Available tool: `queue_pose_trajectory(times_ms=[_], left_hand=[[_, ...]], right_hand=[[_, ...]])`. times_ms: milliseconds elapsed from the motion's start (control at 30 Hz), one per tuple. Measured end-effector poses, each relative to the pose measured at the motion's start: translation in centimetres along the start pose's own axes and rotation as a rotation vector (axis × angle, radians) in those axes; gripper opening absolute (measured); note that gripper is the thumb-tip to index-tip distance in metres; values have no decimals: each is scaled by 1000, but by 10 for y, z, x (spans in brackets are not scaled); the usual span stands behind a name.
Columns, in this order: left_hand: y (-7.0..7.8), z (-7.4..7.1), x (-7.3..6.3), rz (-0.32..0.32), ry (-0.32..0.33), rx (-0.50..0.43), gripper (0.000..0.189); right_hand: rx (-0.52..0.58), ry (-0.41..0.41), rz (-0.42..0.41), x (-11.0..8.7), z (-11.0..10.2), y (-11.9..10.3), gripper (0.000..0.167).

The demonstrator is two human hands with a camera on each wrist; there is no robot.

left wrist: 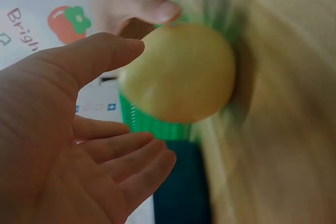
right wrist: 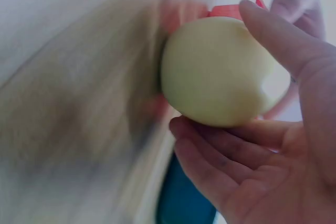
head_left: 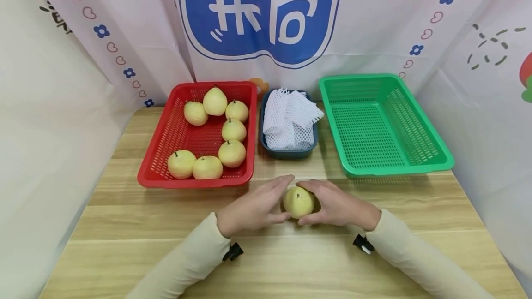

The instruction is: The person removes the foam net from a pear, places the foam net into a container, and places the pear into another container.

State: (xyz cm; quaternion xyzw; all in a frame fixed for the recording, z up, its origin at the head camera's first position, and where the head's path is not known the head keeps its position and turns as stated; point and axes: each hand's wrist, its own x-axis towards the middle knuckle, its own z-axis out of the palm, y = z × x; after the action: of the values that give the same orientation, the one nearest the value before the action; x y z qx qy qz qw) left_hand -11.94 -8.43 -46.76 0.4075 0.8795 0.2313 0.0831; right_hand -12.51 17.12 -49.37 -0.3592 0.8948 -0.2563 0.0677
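A yellow-green pear (head_left: pixel 299 202) is at the middle of the wooden table, between the two hands, its stem facing up. My right hand (head_left: pixel 332 204) holds it from the right, thumb on the near side and fingers on the far side. From the left, my left hand (head_left: pixel 259 206) reaches toward it with loosely extended fingers. In the left wrist view the left thumb is by the edge of the pear (left wrist: pixel 181 72), while the other fingers stand apart from it. The right wrist view has the right fingers against the pear (right wrist: pixel 220 72).
A red basket (head_left: pixel 195 182) with several pears stands at the back left. Behind the held pear, a dark blue container (head_left: pixel 288 154) holds white foam nets (head_left: pixel 291 116). At the back right is a green basket (head_left: pixel 365 128) with nothing visible inside. Printed curtains surround the table (head_left: pixel 291 266).
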Motion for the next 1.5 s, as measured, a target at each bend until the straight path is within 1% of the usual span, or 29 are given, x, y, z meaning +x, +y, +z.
queue_pose_trajectory(times_ms=[100,200,333,433,533,667,767,833,900,1000,1100,1200,1267,1333,1433,1500], left_hand=[[-1,12,4,4,8,-27,89],[-1,21,10,-1,9,-27,91],[-4,30,19,10,-3,-13,90],[-7,35,24,26,-13,-23,90],[-10,37,25,30,-2,-46,86],[-13,37,24,37,34,-47,77],[-11,33,21,47,52,-37,75],[-8,27,18,49,65,-29,75],[-2,16,13,45,80,-18,74],[8,-11,3,34,92,-10,74],[15,-46,-7,31,108,5,73],[13,-85,-16,17,140,24,72],[7,-111,-21,-20,167,46,70],[-5,-135,-25,-80,197,67,68],[-29,-164,-32,-192,249,107,70],[-48,-178,-38,-272,278,117,71]], right_hand=[[-49,3,18,-12,-12,-4,87],[-96,40,24,-24,-32,-9,77],[-158,157,6,-33,-56,-11,64],[-206,270,9,-32,-65,-5,62],[-288,358,22,-26,-62,9,66],[-428,427,21,-19,-48,33,73],[-535,466,3,-18,-37,48,73],[-605,492,-21,-18,-32,54,71],[-658,518,-42,-18,-29,58,69],[-679,542,-47,-19,-28,58,68],[-653,541,-12,-20,-28,57,67],[-626,527,29,-22,-29,56,67],[-619,515,48,-23,-30,55,67],[-611,508,58,-24,-30,55,67],[-605,504,61,-23,-31,54,67],[-607,506,53,-23,-31,54,66]])
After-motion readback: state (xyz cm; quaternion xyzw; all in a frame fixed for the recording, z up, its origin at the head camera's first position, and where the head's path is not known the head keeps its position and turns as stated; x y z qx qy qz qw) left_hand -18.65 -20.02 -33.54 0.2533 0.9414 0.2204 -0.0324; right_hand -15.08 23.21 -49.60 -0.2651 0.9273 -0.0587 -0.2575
